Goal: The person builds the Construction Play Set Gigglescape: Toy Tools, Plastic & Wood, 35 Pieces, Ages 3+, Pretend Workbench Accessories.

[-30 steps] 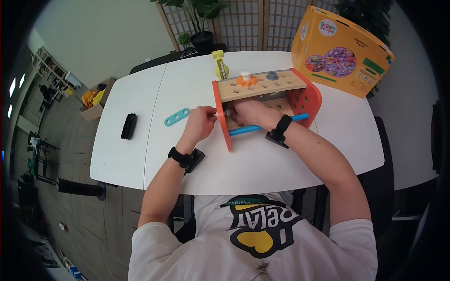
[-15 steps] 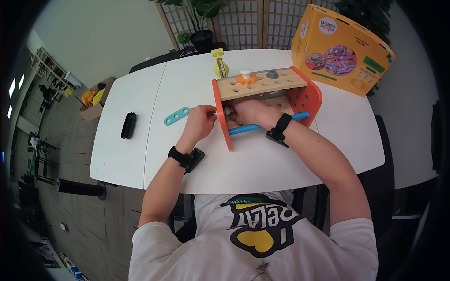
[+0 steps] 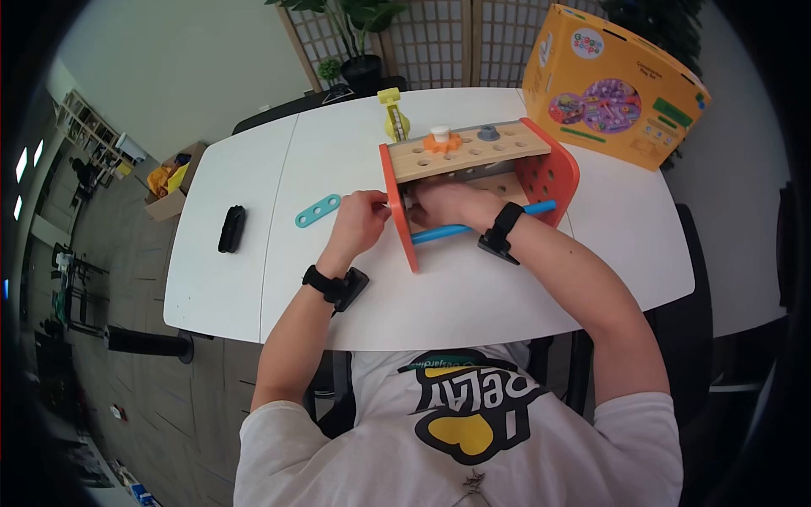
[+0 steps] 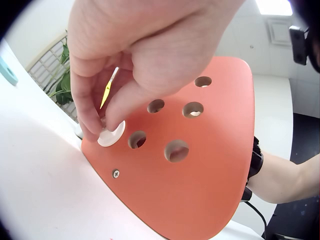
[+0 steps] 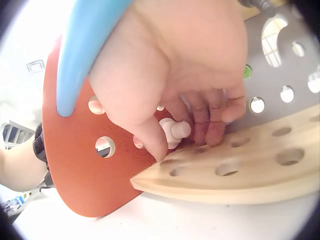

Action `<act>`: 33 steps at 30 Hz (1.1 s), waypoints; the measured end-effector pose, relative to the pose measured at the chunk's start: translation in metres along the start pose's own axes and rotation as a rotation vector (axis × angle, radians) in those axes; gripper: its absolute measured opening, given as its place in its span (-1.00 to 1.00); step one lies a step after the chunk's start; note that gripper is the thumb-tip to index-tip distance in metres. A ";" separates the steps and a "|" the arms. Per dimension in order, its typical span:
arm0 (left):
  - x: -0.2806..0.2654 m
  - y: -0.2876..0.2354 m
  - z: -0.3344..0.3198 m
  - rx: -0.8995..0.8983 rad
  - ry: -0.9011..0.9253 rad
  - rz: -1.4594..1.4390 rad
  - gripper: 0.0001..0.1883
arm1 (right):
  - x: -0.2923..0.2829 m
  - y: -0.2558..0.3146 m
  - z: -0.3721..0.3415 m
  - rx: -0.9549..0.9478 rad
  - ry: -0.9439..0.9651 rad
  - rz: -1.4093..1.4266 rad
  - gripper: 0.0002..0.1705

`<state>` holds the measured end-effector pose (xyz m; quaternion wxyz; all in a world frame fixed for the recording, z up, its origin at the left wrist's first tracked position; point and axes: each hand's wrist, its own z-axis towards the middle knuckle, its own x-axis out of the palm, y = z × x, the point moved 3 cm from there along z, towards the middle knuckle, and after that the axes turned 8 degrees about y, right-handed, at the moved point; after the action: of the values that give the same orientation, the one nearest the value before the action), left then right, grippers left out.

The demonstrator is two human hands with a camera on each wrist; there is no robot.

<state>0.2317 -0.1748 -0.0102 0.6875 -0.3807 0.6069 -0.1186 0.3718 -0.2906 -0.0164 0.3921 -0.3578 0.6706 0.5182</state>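
Note:
A toy workbench has orange-red side panels [image 3: 401, 241] and a holed wooden top [image 3: 473, 152]. At the left panel's outer face my left hand [image 3: 361, 221] pinches the white round head of a bolt [image 4: 112, 135] between thumb and fingertips. My right hand [image 3: 456, 205] reaches inside the bench, under the wooden top. There its thumb and curled fingers are around the white threaded-looking end piece [image 5: 176, 132] that sticks through the same panel. Over the right wrist passes close to a blue rod [image 3: 443, 232] along the bench's front. A wooden lower shelf [image 5: 260, 160] lies beneath the right fingers.
A teal holed strip [image 3: 318, 211] lies left of my left hand, with a black case [image 3: 232, 229] farther left. Behind the bench stands a yellow toy [image 3: 394, 116]. An orange gear [image 3: 442, 142] sits on the top. A large yellow box [image 3: 615, 89] stands at back right.
My right fingers have shifted slightly around the white piece inside the bench. The left hand keeps its pinch at the panel. The head view has moved a little.

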 end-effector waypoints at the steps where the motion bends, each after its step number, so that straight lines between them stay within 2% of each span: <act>1: 0.000 0.001 0.000 -0.001 -0.001 -0.002 -0.76 | -0.004 0.003 -0.002 -0.019 -0.033 -0.002 -0.71; 2: 0.000 0.002 0.001 0.008 -0.002 -0.008 -0.76 | -0.008 0.007 -0.005 -0.038 -0.066 -0.005 -0.72; 5: 0.002 0.003 0.001 0.025 0.002 -0.016 -0.77 | -0.025 0.019 -0.015 0.097 0.038 0.120 -0.65; 8: 0.001 0.002 0.001 0.023 0.007 0.001 -0.77 | -0.027 0.021 -0.019 0.107 0.044 0.116 -0.68; 11: 0.001 0.001 0.001 0.011 0.000 0.020 -0.77 | -0.014 0.009 -0.006 0.021 0.000 0.036 -0.74; 14: -0.001 -0.004 0.000 -0.006 0.008 0.022 -0.78 | -0.003 0.004 0.001 0.007 0.027 -0.011 -0.71; 20: 0.000 -0.002 0.000 0.026 -0.004 0.025 -0.78 | -0.011 0.011 -0.006 -0.083 -0.114 -0.002 -0.68; 23: 0.001 0.002 0.001 0.034 0.002 0.014 -0.78 | -0.023 0.021 -0.015 0.014 -0.015 0.093 -0.66; 26: 0.001 0.001 0.001 0.035 0.001 0.022 -0.78 | -0.023 0.022 -0.014 0.004 0.002 -0.015 -0.67; 33: 0.000 -0.003 -0.001 0.022 -0.003 0.047 -0.78 | -0.006 0.010 -0.004 0.022 0.053 -0.008 -0.71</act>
<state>0.2316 -0.1770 -0.0079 0.6951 -0.3588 0.6134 -0.1087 0.3648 -0.2923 -0.0063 0.3804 -0.3698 0.6850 0.4993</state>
